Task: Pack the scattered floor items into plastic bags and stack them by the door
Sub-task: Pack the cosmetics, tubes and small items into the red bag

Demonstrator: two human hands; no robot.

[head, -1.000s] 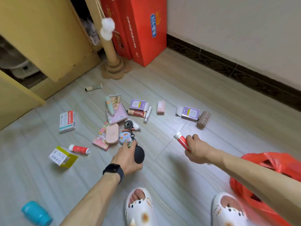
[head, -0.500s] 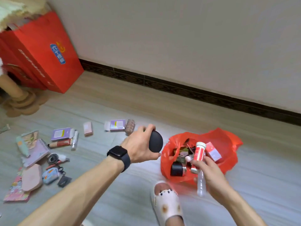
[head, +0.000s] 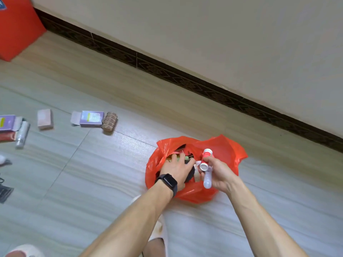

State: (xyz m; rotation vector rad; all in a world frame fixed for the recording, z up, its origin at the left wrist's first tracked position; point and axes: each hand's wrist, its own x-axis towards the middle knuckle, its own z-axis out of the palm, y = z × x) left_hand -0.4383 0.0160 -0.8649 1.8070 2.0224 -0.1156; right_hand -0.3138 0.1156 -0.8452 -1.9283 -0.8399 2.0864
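Your left hand (head: pixel 176 168) lies palm-down inside the red bag (head: pixel 230 151) on the floor at right, and I cannot tell its grip. Your right hand (head: pixel 220 175) clutches a red tube (head: pixel 207 156) over the bag's mouth.

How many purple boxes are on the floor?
2. The open purple box lies beside a brown roll, near the middle. The second purple box sits at the left edge, partly cut off. More could be outside the picture.
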